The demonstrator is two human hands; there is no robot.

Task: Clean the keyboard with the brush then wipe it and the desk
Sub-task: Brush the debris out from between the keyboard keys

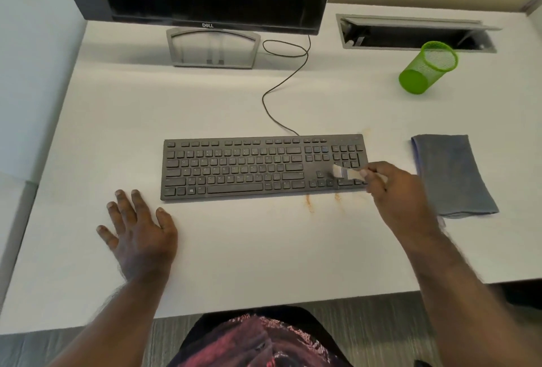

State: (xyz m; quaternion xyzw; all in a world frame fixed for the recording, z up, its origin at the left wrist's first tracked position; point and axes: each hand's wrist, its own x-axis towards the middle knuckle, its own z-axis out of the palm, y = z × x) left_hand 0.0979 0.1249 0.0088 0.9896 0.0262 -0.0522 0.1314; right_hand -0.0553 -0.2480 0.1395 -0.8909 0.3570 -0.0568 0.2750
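A: From the head view, how far along does this look?

B: Early, I'd judge. The right hand (393, 188) has its fingers (370, 173) curled round the handle of the brush (341, 172), and the bristles sit on the keyboard (264, 166) at its right end, between the arrow keys and the number pad. So the brushing is under way, and only that end is being worked now.

A: And the wiping?

B: Not begun, by the look of it. The grey cloth (453, 174) lies folded on the counter (234, 249), right of the keyboard and just beyond the right hand, with nobody holding it. Orange-brown stains (309, 204) show on the counter in front of the keyboard's near edge.

A: The other hand?

B: The left hand (137, 231) rests flat on the counter, fingers spread and straight, grasping nothing, just off the keyboard's near left corner.

A: Any containers?

B: One, a green mesh pen cup (426, 69) well back on the right. It stands upright near the cable hatch (416, 34), and nothing shows inside.
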